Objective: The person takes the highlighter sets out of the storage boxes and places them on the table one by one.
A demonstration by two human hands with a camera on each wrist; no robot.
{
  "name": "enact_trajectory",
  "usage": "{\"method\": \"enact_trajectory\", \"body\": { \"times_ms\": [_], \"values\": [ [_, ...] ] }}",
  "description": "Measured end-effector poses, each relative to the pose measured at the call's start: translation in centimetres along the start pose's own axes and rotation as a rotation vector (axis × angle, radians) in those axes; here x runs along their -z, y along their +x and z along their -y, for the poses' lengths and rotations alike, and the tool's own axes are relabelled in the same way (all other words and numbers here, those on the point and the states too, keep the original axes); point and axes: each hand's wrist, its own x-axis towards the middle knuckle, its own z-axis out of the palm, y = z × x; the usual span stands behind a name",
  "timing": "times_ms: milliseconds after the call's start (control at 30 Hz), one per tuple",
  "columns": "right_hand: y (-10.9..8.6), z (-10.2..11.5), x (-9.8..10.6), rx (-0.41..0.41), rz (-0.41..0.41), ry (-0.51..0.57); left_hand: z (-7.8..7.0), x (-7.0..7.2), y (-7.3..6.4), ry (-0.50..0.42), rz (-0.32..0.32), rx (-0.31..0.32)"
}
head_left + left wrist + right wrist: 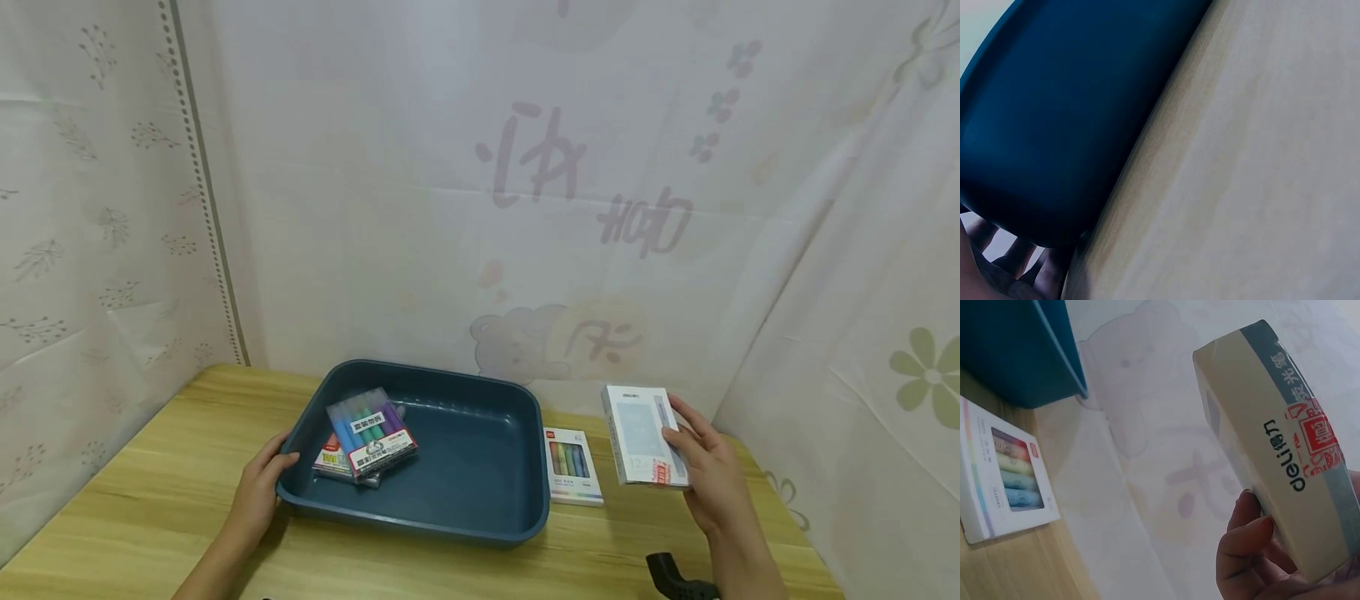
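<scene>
My left hand (pixel 257 490) grips the left rim of a dark blue plastic tray (pixel 465 467), its thumb over the edge. In the left wrist view its fingers (pixel 1054 272) curl at the tray's corner. Raised above the table on the right, a white highlighter box (pixel 643 442) with a red sticker is held by its right side in my right hand (pixel 708 475). The right wrist view shows the box's end, printed "deli". Inside the tray at the left, a clear pack of colored markers (pixel 369 427) lies on another pack (pixel 330 461), mostly hidden.
A white windowed box of highlighters (pixel 573 489) lies on the wooden table (pixel 150 500), just right of the tray. A black curved object (pixel 667 575) sits near my right wrist. Printed white curtains (pixel 375 208) stand behind the table and on both sides.
</scene>
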Motion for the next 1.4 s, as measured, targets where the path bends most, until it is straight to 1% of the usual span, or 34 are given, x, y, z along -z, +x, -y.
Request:
{"method": "enact_trajectory", "body": {
  "times_ms": [233,400,600,833,1033,1200,1400],
  "values": [
    [0.3,-1.0,0.4,-0.054,-0.016,0.027,0.0,0.1,0.0,-0.002,0.009,0.003],
    [0.7,-1.9,0.6,-0.104,-0.06,0.022,0.1,0.0,0.0,-0.001,0.004,0.002],
    [1.2,-2.9,0.9,-0.172,-0.1,-0.051,0.1,0.0,0.0,0.021,-0.004,-0.014],
    [1.5,-4.1,1.3,-0.24,-0.126,-0.128,0.1,0.1,0.0,0.035,0.006,-0.014],
    [1.7,-5.1,1.4,-0.27,-0.129,-0.167,0.1,0.1,0.0,0.039,0.014,-0.007],
    [1.9,-6.0,1.5,-0.293,-0.146,-0.2,0.1,0.1,0.0,0.013,0.014,0.005],
    [2.1,-6.8,1.6,-0.312,-0.161,-0.23,0.1,0.1,0.0,0.007,0.01,0.008]
  ]
}}
